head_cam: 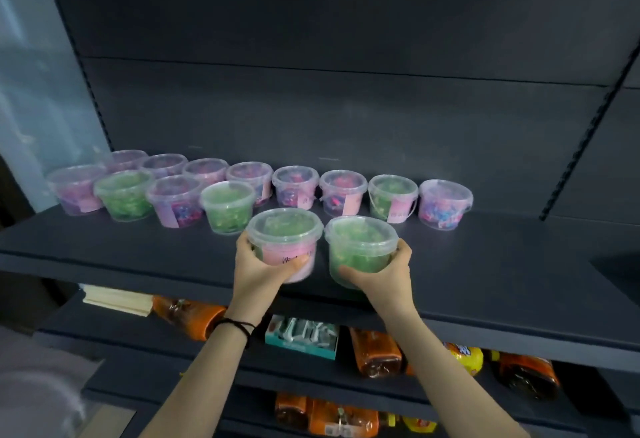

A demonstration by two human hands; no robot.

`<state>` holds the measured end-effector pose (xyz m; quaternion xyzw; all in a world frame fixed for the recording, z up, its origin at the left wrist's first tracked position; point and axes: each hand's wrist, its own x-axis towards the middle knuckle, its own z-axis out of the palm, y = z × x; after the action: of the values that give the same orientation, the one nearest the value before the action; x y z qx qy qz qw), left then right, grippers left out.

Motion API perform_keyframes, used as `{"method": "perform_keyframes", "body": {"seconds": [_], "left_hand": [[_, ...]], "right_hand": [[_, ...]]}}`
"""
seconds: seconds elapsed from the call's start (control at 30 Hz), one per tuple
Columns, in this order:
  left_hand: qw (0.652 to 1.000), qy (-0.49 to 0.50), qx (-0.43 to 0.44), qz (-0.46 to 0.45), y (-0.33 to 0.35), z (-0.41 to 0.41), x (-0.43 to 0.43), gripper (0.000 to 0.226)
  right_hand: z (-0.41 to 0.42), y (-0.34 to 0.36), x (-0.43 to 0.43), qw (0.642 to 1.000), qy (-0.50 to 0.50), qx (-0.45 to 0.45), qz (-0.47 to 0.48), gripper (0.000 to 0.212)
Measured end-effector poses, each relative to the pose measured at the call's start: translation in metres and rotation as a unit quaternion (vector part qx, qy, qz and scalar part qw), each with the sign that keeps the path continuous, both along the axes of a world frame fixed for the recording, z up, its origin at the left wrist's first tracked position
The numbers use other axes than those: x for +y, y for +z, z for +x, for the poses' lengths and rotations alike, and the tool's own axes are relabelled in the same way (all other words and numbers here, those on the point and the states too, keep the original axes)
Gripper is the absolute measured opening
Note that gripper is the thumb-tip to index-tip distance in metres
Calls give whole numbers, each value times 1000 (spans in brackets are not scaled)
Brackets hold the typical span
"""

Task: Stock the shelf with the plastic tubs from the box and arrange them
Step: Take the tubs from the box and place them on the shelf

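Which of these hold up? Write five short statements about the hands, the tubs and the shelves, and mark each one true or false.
1. Each hand holds one tub. True: the left hand grips the tub with a pink label, the right hand the plain green tub.
2. Both held tubs lack lids. False: both have clear lids on.
3. The left wrist wears a dark band. True.
4. The tubs already on the shelf are stacked two high. False: they stand singly, in rows.
5. The shelves below are bare. False: orange packets and a teal box lie there.
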<state>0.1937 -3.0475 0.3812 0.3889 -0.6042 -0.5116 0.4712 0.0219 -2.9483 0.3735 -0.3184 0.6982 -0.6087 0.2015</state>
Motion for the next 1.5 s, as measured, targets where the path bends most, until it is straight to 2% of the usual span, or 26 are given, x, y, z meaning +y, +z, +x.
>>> {"method": "perform_keyframes", "body": {"seconds": [0.2,0.37,0.5,0.63,0.9,1.03,1.13,1.3,1.5], "left_hand": [[1000,9,-7,3,-18,-24,-55,107],[1000,10,-23,-9,-23,-27,-85,90],[998,30,-43,-39,-23,-27,-99,83],[998,37,-47,-28,-22,-32,-107,83],[996,20,-83,-9,-19,-35,-115,70],[994,-17,-110,-19,-25,-21,-112,61],[991,-31,-132,-16,-19,-5,-101,57],[994,-48,-99,-22,8,9,-44,36],[983,-144,-94,-71,18,-25,78,33]], "right_hand": [[-23,-13,-51,999,-18,40,19,104],[-29,-16,-83,994,-18,97,37,103],[-31,-18,-98,995,-27,94,28,87],[-21,-12,-100,994,-52,79,47,104],[-11,-9,-101,989,-78,94,80,108],[-7,-5,-77,992,-75,66,75,107],[1,0,-43,992,-80,76,67,88],[-1,3,31,986,-139,86,7,52],[-22,1,157,980,-174,101,-16,52]]}}
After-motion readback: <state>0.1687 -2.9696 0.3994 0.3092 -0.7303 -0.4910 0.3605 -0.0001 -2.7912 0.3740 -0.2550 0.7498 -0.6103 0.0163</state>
